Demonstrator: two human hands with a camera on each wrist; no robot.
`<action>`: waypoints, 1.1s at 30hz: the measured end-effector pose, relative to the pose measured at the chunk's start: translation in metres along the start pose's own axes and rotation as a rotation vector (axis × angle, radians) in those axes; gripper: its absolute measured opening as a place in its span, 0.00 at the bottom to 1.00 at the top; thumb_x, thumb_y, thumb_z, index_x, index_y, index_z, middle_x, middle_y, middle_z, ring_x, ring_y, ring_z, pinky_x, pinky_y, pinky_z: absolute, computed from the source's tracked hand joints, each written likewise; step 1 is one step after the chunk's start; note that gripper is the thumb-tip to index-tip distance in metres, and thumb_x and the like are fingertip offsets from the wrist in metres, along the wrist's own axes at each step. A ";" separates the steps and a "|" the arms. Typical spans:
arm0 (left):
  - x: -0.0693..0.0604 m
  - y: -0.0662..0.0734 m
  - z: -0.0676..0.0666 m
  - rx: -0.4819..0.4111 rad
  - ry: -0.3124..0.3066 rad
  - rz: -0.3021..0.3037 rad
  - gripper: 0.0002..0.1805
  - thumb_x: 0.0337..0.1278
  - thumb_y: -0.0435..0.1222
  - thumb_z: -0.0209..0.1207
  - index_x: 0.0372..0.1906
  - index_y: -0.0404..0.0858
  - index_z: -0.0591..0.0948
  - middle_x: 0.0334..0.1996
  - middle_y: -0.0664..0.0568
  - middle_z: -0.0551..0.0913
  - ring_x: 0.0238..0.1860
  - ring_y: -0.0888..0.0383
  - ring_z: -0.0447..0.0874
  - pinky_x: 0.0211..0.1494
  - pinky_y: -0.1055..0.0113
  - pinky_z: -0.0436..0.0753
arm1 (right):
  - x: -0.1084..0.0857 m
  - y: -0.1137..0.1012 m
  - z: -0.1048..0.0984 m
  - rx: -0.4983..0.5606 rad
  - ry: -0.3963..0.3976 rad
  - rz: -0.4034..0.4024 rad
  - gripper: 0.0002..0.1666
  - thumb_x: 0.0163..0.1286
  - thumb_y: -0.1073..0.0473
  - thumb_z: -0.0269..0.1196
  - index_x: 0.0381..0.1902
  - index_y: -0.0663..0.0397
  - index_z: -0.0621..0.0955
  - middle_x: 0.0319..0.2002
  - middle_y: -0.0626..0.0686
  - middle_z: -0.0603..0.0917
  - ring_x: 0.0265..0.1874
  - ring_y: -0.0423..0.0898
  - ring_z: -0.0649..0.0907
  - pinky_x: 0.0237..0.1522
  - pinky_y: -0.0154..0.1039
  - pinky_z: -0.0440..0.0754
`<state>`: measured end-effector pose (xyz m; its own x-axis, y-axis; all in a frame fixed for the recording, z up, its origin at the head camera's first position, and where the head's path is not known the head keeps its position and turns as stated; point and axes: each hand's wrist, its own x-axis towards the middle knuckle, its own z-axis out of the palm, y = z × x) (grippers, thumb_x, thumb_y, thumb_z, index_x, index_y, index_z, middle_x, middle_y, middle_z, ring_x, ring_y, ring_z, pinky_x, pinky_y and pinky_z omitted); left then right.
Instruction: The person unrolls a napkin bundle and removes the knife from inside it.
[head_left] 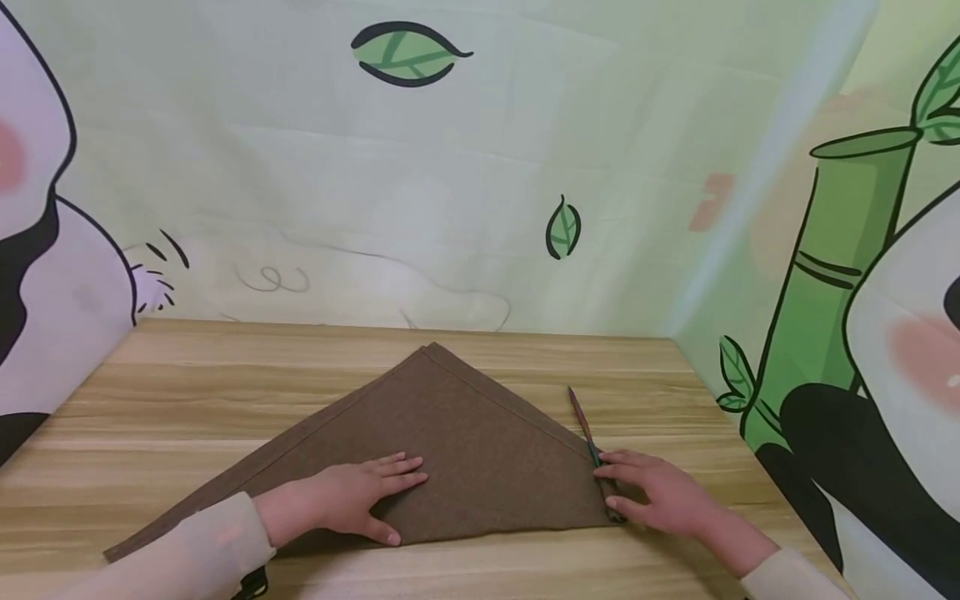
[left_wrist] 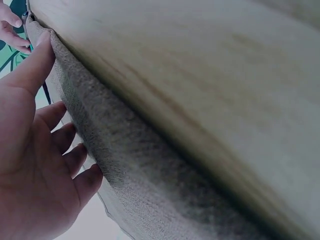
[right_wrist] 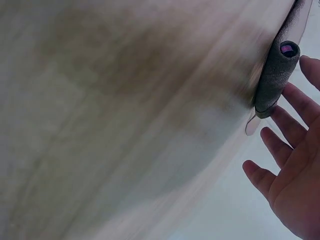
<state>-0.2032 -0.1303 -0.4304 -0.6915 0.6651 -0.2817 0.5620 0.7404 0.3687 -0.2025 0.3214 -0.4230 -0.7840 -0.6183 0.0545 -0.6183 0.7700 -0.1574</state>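
A brown cloth lies folded into a triangle on the wooden table, its peak pointing to the far side. My left hand rests on its left middle part with the fingers spread. At the cloth's right corner, a slender pointed stick, dark red and teal, leans out from a short roll of cloth. My right hand touches this roll from the right, its fingers extended. In the right wrist view, a pink end shows inside the rolled cloth. Most of the stick's lower part is hidden in the roll.
The wooden table ends at a printed backdrop with leaves, bamboo and panda drawings. A small black object shows under the left sleeve at the near edge.
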 end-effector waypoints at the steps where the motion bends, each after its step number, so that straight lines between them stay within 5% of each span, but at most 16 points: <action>1: 0.000 0.000 0.000 -0.001 0.001 0.000 0.47 0.58 0.56 0.68 0.79 0.48 0.64 0.82 0.50 0.59 0.83 0.44 0.55 0.76 0.43 0.69 | 0.000 0.000 0.000 0.003 -0.001 0.004 0.24 0.74 0.44 0.63 0.61 0.50 0.84 0.66 0.59 0.82 0.64 0.62 0.81 0.61 0.61 0.80; 19: -0.001 -0.001 0.000 0.010 0.008 0.009 0.46 0.58 0.56 0.68 0.79 0.48 0.65 0.82 0.49 0.60 0.83 0.43 0.55 0.77 0.44 0.69 | 0.000 0.000 0.002 0.083 -0.024 0.074 0.23 0.74 0.45 0.63 0.59 0.51 0.82 0.67 0.61 0.81 0.63 0.62 0.83 0.61 0.59 0.80; 33: -0.001 -0.002 0.000 0.009 0.003 0.015 0.47 0.58 0.57 0.67 0.79 0.47 0.64 0.82 0.49 0.60 0.83 0.43 0.55 0.77 0.44 0.69 | -0.009 0.004 0.003 0.104 -0.031 0.106 0.25 0.77 0.54 0.58 0.68 0.57 0.78 0.69 0.65 0.77 0.66 0.66 0.79 0.62 0.62 0.79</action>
<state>-0.2039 -0.1323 -0.4315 -0.6846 0.6756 -0.2738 0.5761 0.7315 0.3646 -0.1974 0.3297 -0.4267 -0.8416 -0.5400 0.0015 -0.5215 0.8120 -0.2620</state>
